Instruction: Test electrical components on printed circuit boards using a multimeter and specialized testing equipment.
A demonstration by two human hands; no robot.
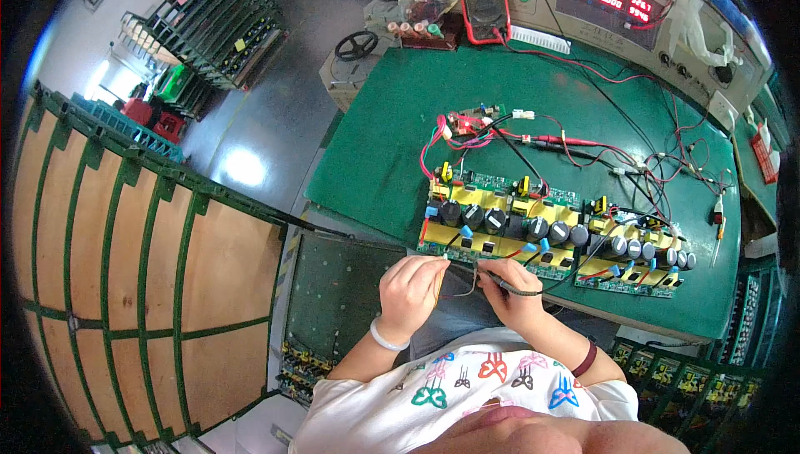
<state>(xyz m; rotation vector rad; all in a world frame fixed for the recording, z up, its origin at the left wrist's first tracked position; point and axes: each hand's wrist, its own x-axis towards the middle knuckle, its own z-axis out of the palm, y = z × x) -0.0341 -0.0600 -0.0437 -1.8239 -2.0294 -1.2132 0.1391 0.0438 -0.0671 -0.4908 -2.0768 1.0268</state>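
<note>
My left hand is closed in a pinch at the near edge of a long circuit board. From its fingers hangs a thin reddish wire that loops across to my other hand. My right hand is closed round a black cable, whose tip by the thumb is too small to make out. Black capacitors, yellow parts and blue-tipped leads crowd this board. Right beside it lies a second, shorter board of the same kind. Both rest on a green bench mat.
A red-cased multimeter stands at the back, beside a test panel with red digits. Red and black test leads tangle behind the boards. A small circuit board lies among them. Wood-panelled green racks stand at left.
</note>
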